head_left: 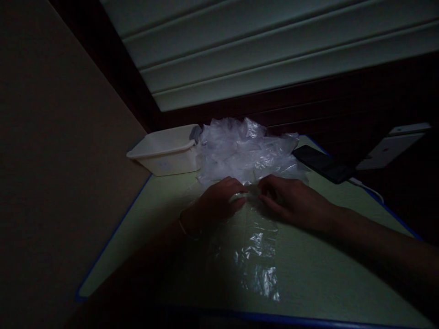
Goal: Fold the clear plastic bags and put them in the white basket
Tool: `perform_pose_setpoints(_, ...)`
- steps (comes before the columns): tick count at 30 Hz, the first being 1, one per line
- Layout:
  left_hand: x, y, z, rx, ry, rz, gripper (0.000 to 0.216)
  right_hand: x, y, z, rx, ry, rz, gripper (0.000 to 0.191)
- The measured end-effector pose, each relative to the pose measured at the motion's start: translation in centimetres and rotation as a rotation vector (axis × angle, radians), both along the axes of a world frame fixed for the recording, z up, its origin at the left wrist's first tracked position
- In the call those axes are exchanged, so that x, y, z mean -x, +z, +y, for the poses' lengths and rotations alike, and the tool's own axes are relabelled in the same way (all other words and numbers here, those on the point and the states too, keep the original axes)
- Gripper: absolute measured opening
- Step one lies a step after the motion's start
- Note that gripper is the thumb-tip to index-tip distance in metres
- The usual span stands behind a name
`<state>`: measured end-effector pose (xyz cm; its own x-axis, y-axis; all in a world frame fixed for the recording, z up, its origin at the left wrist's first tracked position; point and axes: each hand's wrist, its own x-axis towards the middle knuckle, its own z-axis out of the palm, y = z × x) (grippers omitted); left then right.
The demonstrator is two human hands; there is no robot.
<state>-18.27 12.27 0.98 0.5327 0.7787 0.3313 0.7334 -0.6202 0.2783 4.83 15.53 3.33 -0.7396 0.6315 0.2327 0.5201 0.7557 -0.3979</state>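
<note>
A clear plastic bag [255, 246] lies spread on the table, its lower part reaching toward the front edge. My left hand [224, 197] is closed on the bag's upper part, with thumb and fingers pinching the film. Close beside it, my right hand [286, 198] also pinches the film, thumb and forefinger curled together. Just beyond both hands rests a heap of crumpled clear plastic bags [236, 151]. The dim light hides the exact edge of film between the fingers.
A white plastic bin [171, 153] stands at the back left against the wall. On the right lies a dark phone [324, 163] with a white cable [368, 188]. The table [329, 269] has a blue edge; a slatted shutter [257, 50] rises behind it.
</note>
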Motion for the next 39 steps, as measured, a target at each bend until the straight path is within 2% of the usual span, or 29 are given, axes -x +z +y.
perform_pose_setpoints(4,0.4,0.7,-0.6,0.083,-0.026,0.027,0.05,0.1,-0.9,0.1,0.032,0.064,-0.035,0.048)
perform_pose_setpoints(6,0.5,1.0,-0.9,0.114,-0.015,0.049,0.055,0.2,-1.3,0.2,0.029,0.081,-0.055,0.054)
perform_pose_setpoints(12,0.4,1.2,-1.2,0.131,0.031,0.079,0.032,0.1,-1.7,0.5,0.087,0.124,-0.024,0.047)
perform_pose_setpoints(17,0.1,1.1,-0.9,0.186,0.066,0.052,0.033,0.2,-1.3,0.7,0.208,0.128,0.079,0.042)
perform_pose_setpoints(23,0.2,1.1,-0.4,0.217,0.093,-0.009,0.033,0.1,-1.3,1.1,0.455,0.122,0.291,0.036)
perform_pose_setpoints(29,0.9,0.3,0.1,0.163,0.068,-0.053,0.044,-0.4,-1.3,1.5,0.832,0.354,0.496,0.032)
perform_pose_setpoints(35,1.0,0.6,0.3,0.135,0.045,-0.043,0.041,-0.5,-0.9,1.3,0.954,0.244,0.461,0.03)
perform_pose_setpoints(39,1.3,0.9,0.2,0.167,-0.076,-0.062,0.04,-0.6,-1.0,1.6,0.948,0.22,0.455,0.035)
